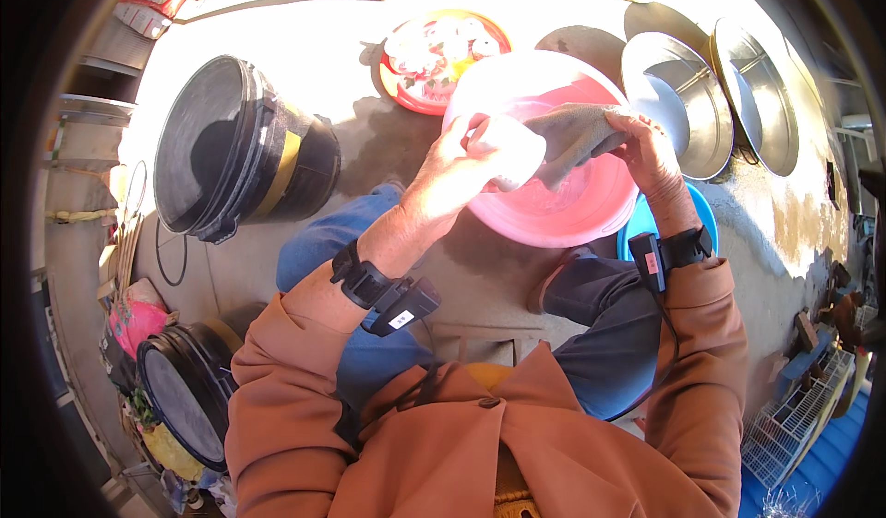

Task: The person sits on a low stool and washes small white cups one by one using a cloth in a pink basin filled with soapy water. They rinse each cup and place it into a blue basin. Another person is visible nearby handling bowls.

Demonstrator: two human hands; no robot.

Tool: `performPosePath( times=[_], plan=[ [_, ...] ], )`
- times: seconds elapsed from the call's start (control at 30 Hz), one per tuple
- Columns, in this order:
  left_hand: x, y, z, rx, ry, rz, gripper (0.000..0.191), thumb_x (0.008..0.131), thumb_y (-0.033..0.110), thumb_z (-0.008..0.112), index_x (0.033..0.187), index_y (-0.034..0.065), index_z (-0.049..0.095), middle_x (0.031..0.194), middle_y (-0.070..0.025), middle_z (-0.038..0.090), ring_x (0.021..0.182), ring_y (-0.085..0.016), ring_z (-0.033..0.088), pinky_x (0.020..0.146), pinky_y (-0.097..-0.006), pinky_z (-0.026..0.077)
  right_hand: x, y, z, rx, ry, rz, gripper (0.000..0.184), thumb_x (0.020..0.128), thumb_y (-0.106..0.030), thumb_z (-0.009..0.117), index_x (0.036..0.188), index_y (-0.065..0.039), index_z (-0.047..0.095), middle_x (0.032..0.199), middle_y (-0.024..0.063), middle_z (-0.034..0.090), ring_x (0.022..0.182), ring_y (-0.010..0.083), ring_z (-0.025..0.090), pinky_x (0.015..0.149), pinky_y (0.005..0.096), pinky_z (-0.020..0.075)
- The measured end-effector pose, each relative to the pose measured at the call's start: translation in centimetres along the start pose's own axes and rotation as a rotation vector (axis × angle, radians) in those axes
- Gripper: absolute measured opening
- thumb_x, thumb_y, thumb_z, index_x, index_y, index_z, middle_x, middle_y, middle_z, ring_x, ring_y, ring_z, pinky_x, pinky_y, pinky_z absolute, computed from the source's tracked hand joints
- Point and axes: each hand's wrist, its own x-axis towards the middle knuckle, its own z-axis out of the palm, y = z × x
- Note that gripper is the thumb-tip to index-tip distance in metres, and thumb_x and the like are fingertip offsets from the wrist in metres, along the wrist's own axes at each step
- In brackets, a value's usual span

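Over a pink plastic basin [554, 220], my left hand [464, 165] grips a white rounded object [509, 151], perhaps a cup or small bowl; glare hides its detail. My right hand [647, 144] holds a grey-brown cloth [578, 134] by its right end. The cloth's left end hangs beside the white object, above the basin; whether they touch is unclear. Some water seems to lie in the basin. Just beyond it, a red-orange round tray [422, 103] holds several pale items that are too bright to make out.
Two metal trays or lids [713, 130] [779, 123] stand tilted at the right. A blue basin [706, 220] sits partly under the pink one. A large black bucket [266, 165] stands at left, another black container [187, 407] below it. A wire rack [796, 414] lies at lower right.
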Motion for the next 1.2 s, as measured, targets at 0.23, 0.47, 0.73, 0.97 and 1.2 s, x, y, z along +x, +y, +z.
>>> performPosePath(
  times=[0.23,0.47,0.73,0.97,1.2],
  plan=[
    [3.3,-4.2,1.2,0.127,0.041,0.213,0.067,0.071,0.013,0.070,0.128,0.0021,0.036,0.116,-0.0091,0.048,0.105,-0.014,0.049,0.089,-0.0277,0.043,-3.4,0.1,3.5,0.292,0.056,-0.082,0.022,0.083,-0.013,0.053,0.098,0.001,0.063,0.091,0.0069,0.062,0.083,0.0159,0.057,0.073,0.0306,0.0460],
    [6.3,-5.2,2.4,-0.059,0.014,0.310,0.058,0.075,0.007,0.071,0.122,-0.0041,0.039,0.111,-0.0107,0.054,0.098,-0.015,0.055,0.082,-0.0263,0.048,-3.2,1.4,5.5,0.158,0.014,-0.147,0.026,0.082,-0.012,0.061,0.106,-0.001,0.061,0.104,0.0042,0.058,0.091,0.0141,0.054,0.079,0.0282,0.0439],
    [6.6,-5.4,3.2,-0.139,-0.003,0.127,0.041,0.084,0.012,0.063,0.119,-0.0027,0.047,0.111,-0.0088,0.055,0.097,-0.014,0.056,0.083,-0.0256,0.048,-2.3,1.2,6.2,-0.551,0.057,-0.563,0.033,0.080,-0.010,0.064,0.111,-0.001,0.058,0.090,0.0058,0.063,0.085,0.0124,0.057,0.077,0.0261,0.0460],
    [6.5,-5.5,3.5,-0.371,-0.191,0.121,0.035,0.092,0.021,0.053,0.120,0.0016,0.049,0.112,-0.0094,0.056,0.096,-0.018,0.058,0.079,-0.0310,0.050,-1.4,2.6,6.4,0.057,0.163,-0.198,0.031,0.086,-0.015,0.059,0.113,0.000,0.056,0.103,0.0059,0.061,0.097,0.0136,0.055,0.086,0.0278,0.0429],
    [7.2,-4.7,3.1,-0.479,-0.242,0.021,0.032,0.094,0.025,0.049,0.120,0.0053,0.049,0.108,-0.0084,0.058,0.087,-0.020,0.061,0.072,-0.0316,0.052,-1.7,2.1,5.1,0.211,0.120,-0.047,0.040,0.092,-0.031,0.047,0.117,-0.001,0.052,0.108,0.0082,0.057,0.098,0.0156,0.053,0.085,0.0289,0.0414]
  ],
)
